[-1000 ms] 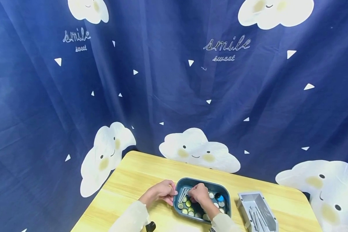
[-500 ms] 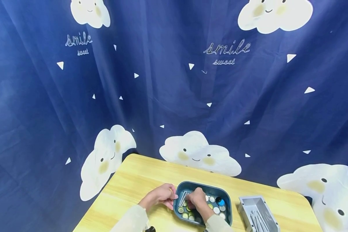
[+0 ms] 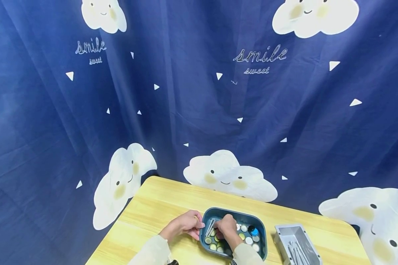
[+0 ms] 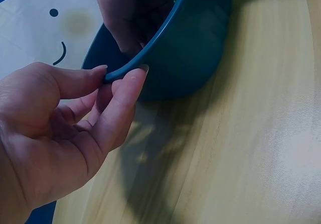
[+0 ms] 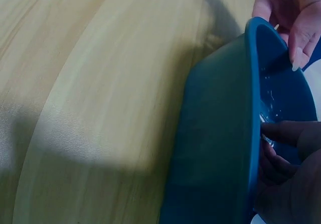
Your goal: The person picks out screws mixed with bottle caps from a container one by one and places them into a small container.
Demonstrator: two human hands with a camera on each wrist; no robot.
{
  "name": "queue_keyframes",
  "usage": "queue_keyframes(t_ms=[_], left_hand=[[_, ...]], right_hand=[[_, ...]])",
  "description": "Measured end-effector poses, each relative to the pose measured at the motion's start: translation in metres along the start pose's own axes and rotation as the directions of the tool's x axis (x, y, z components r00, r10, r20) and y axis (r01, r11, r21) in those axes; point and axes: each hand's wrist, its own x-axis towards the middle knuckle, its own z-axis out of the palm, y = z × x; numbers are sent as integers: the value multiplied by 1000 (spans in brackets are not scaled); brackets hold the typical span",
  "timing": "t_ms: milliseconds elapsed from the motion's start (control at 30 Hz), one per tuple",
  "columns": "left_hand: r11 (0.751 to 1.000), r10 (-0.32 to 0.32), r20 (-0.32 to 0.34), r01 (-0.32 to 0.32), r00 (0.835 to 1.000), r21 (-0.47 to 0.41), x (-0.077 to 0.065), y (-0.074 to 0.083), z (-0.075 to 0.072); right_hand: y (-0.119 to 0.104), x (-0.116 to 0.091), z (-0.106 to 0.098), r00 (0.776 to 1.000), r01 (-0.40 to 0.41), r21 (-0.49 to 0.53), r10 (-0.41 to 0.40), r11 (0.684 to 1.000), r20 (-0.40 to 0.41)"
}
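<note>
A dark teal plastic basin (image 3: 245, 216) stands on the table, holding small round discs like bottle caps (image 3: 248, 240) and several long silver nails (image 3: 209, 229). My left hand (image 3: 187, 222) pinches its left rim between thumb and fingers; the left wrist view shows the thumb (image 4: 85, 81) inside the rim and a finger outside. My right hand (image 3: 228, 226) reaches into the basin beside the nails. In the right wrist view its curled fingers (image 5: 286, 131) pinch a shiny silver piece, apparently a nail, mostly hidden by the hand and basin wall.
Right of the basin, a grey rectangular box (image 3: 290, 231) holds more long silver nails (image 3: 297, 254). A blue-and-black round piece (image 3: 253, 230) lies in the basin's right part. Behind the wooden table (image 3: 166, 195) hangs a navy curtain (image 3: 199, 103) with white clouds.
The right hand has moved slightly lower into the basin by the nails, with its fingers less visible. The left hand keeps its hold on the rim. The head view has tilted slightly up.
</note>
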Motion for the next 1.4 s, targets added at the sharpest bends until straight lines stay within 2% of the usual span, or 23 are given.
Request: queue_keyframes(t_ms=[167,400,633,900,1133,1400], left_hand=[[1000,-5,-1,5,1000,-9,1,1,0],[1000,-12,2,12,1000,4,2,0,0],[1000,1,7,-1,1000,1,3,1,0],[1000,2,20,-3,1000,11,2,0,-1],[1000,5,14,-5,1000,16,0,2,-1],[1000,9,16,-10,1000,14,0,0,0]], right_hand=[[-3,0,2,999,7,-56,-9,998,-41],[-3,-3,1,999,-8,-6,8,1000,-37],[0,-2,-5,1000,-21,108,19,994,16],[4,3,-10,993,-67,149,52,987,104],[2,1,-20,985,-62,223,23,973,173],[1,0,-38,977,-34,222,-14,974,212]])
